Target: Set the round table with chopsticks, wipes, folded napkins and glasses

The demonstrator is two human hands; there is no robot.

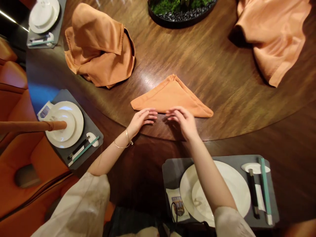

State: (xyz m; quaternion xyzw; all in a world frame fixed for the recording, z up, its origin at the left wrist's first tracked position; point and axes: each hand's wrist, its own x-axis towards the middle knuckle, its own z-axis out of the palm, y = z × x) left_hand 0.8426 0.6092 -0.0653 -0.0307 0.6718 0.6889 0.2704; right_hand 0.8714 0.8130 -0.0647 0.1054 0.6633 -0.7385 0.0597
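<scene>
The folded napkin [172,95] is laid flat as a triangle on the raised round wooden centre [217,72] of the table, just far of its curved near rim. Its apex is pointed to the far side, and its long base is run left to right, dipping slightly nearer at the right corner. The base edge is touched by the fingertips of the left hand [141,121] and the right hand [184,122], which are set side by side near the middle; both are kept loosely spread, with nothing clasped. A crumpled orange cloth [98,49] is seen far left and another cloth [271,36] far right, both well apart from the triangle, with bare wood between. A dark planter [182,18] is placed at the far middle. On the lower outer ring [291,138], a grey placemat [172,171] with a white plate [234,187] is set near, under the right forearm, and a second plate [75,113] is set to the left. Orange seats [14,75] are ranged along the left edge.
</scene>
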